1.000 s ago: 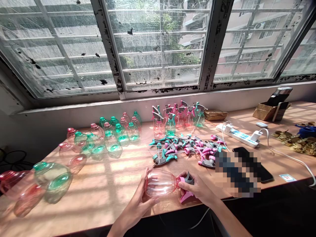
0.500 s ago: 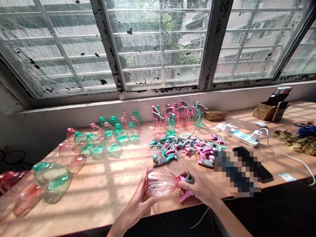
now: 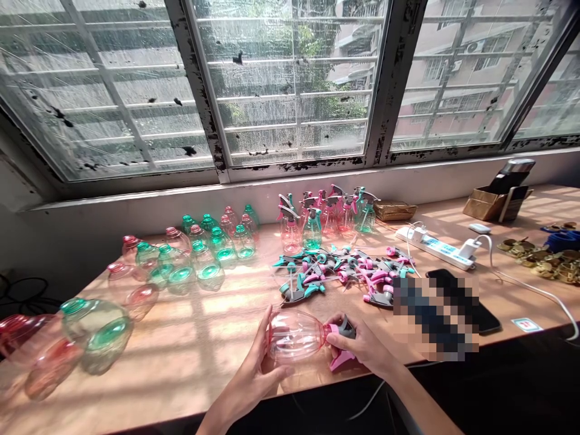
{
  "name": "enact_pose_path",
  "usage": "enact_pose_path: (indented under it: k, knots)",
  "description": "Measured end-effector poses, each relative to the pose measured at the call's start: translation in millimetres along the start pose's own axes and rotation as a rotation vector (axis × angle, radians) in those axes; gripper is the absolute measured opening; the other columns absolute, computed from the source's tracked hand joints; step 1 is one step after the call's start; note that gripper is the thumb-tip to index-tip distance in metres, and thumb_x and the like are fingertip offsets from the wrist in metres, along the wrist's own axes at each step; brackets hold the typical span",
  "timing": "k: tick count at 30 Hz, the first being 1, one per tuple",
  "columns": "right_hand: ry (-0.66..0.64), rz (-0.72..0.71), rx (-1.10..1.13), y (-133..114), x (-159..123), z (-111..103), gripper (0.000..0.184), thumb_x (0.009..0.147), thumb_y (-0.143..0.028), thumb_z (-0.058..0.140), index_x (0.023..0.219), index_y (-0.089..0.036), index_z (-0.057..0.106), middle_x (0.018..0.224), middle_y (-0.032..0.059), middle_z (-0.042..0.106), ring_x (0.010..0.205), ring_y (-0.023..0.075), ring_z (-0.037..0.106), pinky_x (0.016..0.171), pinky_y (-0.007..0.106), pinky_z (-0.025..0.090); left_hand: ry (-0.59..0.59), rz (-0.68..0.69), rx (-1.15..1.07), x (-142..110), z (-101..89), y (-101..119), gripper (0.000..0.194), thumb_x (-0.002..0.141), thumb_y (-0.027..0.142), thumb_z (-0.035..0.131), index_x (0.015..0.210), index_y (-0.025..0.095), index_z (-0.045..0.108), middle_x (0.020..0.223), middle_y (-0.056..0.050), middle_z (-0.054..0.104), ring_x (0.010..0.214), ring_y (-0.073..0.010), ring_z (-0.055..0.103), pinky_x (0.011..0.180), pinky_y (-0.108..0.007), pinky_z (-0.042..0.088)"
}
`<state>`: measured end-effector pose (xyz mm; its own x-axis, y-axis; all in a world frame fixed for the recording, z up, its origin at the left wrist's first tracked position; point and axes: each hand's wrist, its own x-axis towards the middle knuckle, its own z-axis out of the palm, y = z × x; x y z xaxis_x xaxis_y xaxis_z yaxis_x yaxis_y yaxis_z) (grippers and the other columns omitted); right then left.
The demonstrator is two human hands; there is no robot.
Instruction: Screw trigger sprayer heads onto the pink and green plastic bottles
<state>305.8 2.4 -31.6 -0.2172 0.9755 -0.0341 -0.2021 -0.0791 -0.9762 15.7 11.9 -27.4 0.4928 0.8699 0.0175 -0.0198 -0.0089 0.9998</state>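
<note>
A clear pink spray bottle (image 3: 296,336) lies sideways between my hands over the front of the table. My left hand (image 3: 260,368) is curved around its base end, with the thumb below it. At the neck, my right hand (image 3: 357,344) grips the grey-and-pink trigger sprayer (image 3: 347,328), whose pink trigger points down toward the table edge. The sprayer sits on the bottle's mouth, and its tube shows inside. Behind the bottle is a loose heap of pink, teal and grey trigger sprayers (image 3: 344,270).
Open pink and green bottles (image 3: 179,273) stand on the left, several with sprayers (image 3: 312,226) near the window wall. A power strip (image 3: 435,246), a black phone (image 3: 466,302), a brown box (image 3: 487,202) and gold metal pieces (image 3: 544,260) occupy the right.
</note>
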Motion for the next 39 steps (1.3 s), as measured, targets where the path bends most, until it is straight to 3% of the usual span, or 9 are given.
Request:
enact_pose_path:
  k: [7,14,17,21,28,30,34,39]
  knots:
    - [-0.030,0.002,-0.004,4,0,-1,0.045,0.081,-0.052,0.091,0.096,-0.021,0.062,0.063,-0.0041,0.073,0.056,0.0182,0.071,0.057,0.031,0.061,-0.017,-0.006,0.001,-1,0.8,1,0.103,0.094,0.039,0.081,0.171,0.044,0.012,0.182,-0.005,0.021,0.164,-0.0402,0.026,0.132,-0.054,0.031]
    - [-0.015,0.001,0.004,6,1,-3,0.044,0.080,-0.051,0.092,0.094,-0.020,0.063,0.065,-0.0038,0.073,0.057,0.0168,0.069,0.059,0.029,0.060,0.011,0.016,0.034,1,-0.6,0,0.101,0.095,0.035,0.081,0.169,0.049,0.013,0.184,0.001,0.013,0.169,-0.0353,0.009,0.136,-0.056,0.008]
    - [-0.014,0.008,0.007,6,1,-2,0.045,0.079,-0.051,0.093,0.095,-0.021,0.063,0.064,-0.0039,0.073,0.057,0.0173,0.069,0.058,0.030,0.061,0.002,0.007,0.032,1,0.1,1,0.106,0.092,0.033,0.084,0.170,0.046,0.013,0.184,-0.002,0.013,0.168,-0.0366,0.011,0.136,-0.056,0.014]
    - [-0.017,0.013,0.010,4,0,-1,0.046,0.079,-0.053,0.092,0.095,-0.021,0.063,0.062,-0.0043,0.072,0.057,0.0183,0.070,0.058,0.030,0.060,-0.019,0.000,0.017,0,1.5,4,0.098,0.096,0.036,0.080,0.170,0.045,0.016,0.183,-0.003,0.017,0.167,-0.0362,0.017,0.134,-0.055,0.023]
    - [0.037,-0.027,-0.020,1,1,-2,0.042,0.078,-0.049,0.093,0.092,-0.019,0.067,0.067,-0.0047,0.071,0.059,0.0154,0.068,0.058,0.027,0.056,0.003,0.011,0.036,0,1.7,3,0.098,0.096,0.039,0.079,0.169,0.050,0.014,0.184,0.000,0.014,0.169,-0.0348,0.006,0.136,-0.057,0.006]
    - [0.028,-0.025,-0.022,1,0,-2,0.041,0.080,-0.049,0.092,0.093,-0.019,0.067,0.066,-0.0046,0.071,0.059,0.0159,0.068,0.058,0.027,0.056,0.006,0.006,0.034,0,2.6,4,0.102,0.095,0.040,0.080,0.170,0.048,0.011,0.184,-0.002,0.014,0.169,-0.0357,0.009,0.136,-0.057,0.009]
    - [0.002,-0.008,-0.010,2,0,-2,0.041,0.079,-0.048,0.093,0.093,-0.021,0.066,0.066,-0.0047,0.071,0.060,0.0172,0.069,0.058,0.029,0.060,-0.001,-0.026,0.018,-1,4.2,10,0.110,0.091,0.037,0.085,0.171,0.043,0.009,0.183,-0.006,0.018,0.165,-0.0381,0.023,0.133,-0.055,0.027]
    - [-0.015,-0.006,0.014,2,0,-1,0.042,0.081,-0.049,0.091,0.094,-0.021,0.064,0.063,-0.0045,0.072,0.058,0.0186,0.072,0.056,0.030,0.060,0.004,-0.039,0.014,-1,2.8,10,0.108,0.090,0.038,0.085,0.171,0.042,0.014,0.180,-0.008,0.025,0.163,-0.0381,0.028,0.131,-0.054,0.032]
